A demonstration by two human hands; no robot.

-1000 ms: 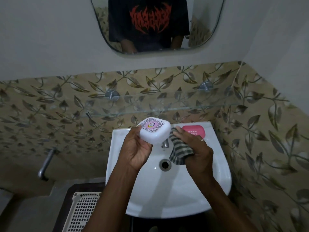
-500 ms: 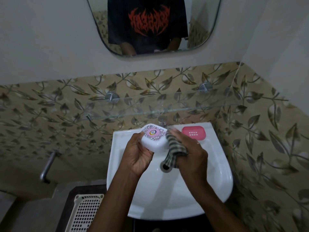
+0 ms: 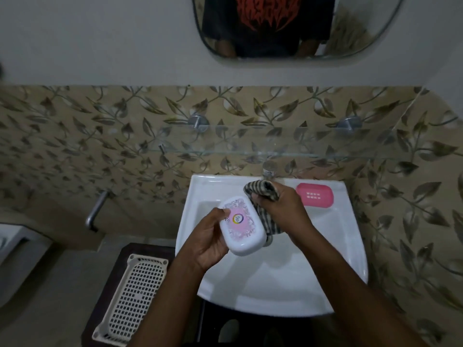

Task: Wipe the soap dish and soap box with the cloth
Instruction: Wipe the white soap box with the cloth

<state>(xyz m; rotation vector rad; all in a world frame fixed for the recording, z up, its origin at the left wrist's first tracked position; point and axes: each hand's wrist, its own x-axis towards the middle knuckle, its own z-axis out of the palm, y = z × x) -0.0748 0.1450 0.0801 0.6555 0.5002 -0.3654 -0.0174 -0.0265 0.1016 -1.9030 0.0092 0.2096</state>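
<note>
Over the white sink point(image 3: 275, 291), the left hand point(image 3: 209, 242) grips the soap box point(image 3: 241, 225) by its near side, tilted so its far edge is open to wiping. The right hand point(image 3: 283, 209) is curled tight around the checked cloth point(image 3: 263, 196), pressing it against that edge. The pink soap dish point(image 3: 315, 198) sits on the sink's back right corner, apparently awaiting its turn.

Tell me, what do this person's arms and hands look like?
Both forearms are bare: no sleeves, gloves or watch on the left hand or right hand. The rounded wall mirror reflects a black short-sleeved T-shirt with a red print.
</note>
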